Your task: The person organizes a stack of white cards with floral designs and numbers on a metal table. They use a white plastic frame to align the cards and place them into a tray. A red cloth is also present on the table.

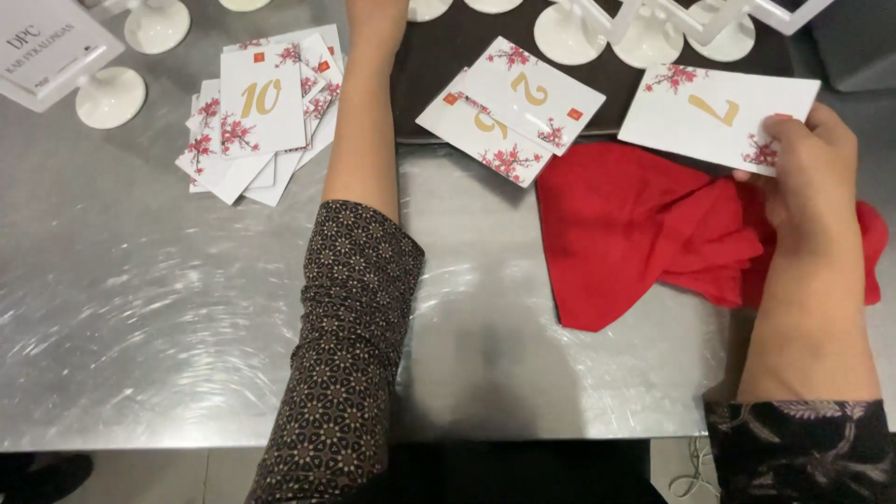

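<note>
My right hand (810, 173) pinches the corner of a white card (714, 107) with a gold numeral and red blossom print, held above a crumpled red cloth (644, 233). The hand also seems to rest on the cloth. My left arm stretches forward past the top edge of the view, so only the wrist of my left hand (376, 17) shows and its fingers are hidden. Two more blossom cards (513, 107) lie overlapped on a dark mat (439, 65) between my arms.
A loose pile of similar cards (257, 117) lies at the left on the steel table (187, 308). White round-based card stands (110, 96) sit at the far left, with more stands (644, 33) along the back right. The table's front edge runs near my body.
</note>
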